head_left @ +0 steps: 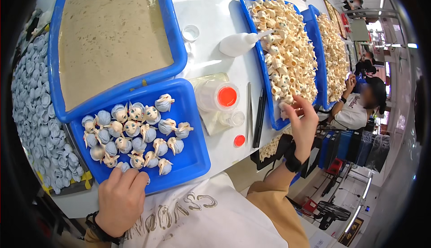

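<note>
My left hand (121, 198) is closed at the near edge of a small blue tray (188, 158), its fingers curled round a small doll head (122, 166) that they mostly hide. Several more doll heads (133, 128), cream faces with pointed ears and light-blue hair, lie in that tray. Over on the right, my right hand (301, 124) pinches a cream doll face piece (284, 106) between thumb and fingers. It is at the near end of a blue tray (266, 79) heaped with hollow cream face pieces (289, 46).
Light-blue hair pieces (38, 113) are piled at far left, beside a large sand-filled blue tray (173, 32). Between my hands stand a white squeeze bottle (238, 44), a tub with red inside (211, 96), tweezers (249, 113) and a black pen-like tool (259, 120). A co-worker (359, 106) sits at right.
</note>
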The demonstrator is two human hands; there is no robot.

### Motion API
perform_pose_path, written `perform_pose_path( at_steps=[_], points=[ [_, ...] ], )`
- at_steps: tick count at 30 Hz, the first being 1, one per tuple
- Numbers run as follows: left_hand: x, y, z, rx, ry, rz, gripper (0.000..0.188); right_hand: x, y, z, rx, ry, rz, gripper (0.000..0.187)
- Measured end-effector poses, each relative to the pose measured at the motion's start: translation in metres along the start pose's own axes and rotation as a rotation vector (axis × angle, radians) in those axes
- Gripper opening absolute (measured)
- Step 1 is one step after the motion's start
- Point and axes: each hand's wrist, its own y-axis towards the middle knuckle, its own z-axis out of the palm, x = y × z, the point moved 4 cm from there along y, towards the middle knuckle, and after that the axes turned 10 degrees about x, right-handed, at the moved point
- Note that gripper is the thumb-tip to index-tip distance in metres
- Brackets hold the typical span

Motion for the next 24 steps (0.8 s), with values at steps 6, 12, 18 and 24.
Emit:
perform_pose_path(
  at_steps=[6, 12, 18, 24],
  points=[
    [0.005, -0.006, -0.010, -0.168, -0.154, 0.078, 0.022, 0.003, 0.001, -0.005, -0.084, -0.098, -0.055, 0.025],
    [0.022, -0.020, -0.026, -0.263, -0.685, 0.395, 0.032, 0.036, -0.042, -0.019, -0.302, 0.337, -0.125, 0.025],
    [0.022, -0.013, -0.021, -0.120, -1.045, 0.319, 0.026, 0.170, -0.081, 0.058, 0.977, 1.254, -0.917, 0.011],
    [0.023, -0.002, -0.011, -0.208, -1.139, 0.295, 0.024, 0.198, -0.076, 0.082, 0.967, 1.155, -0.865, 0.008]
  ],
)
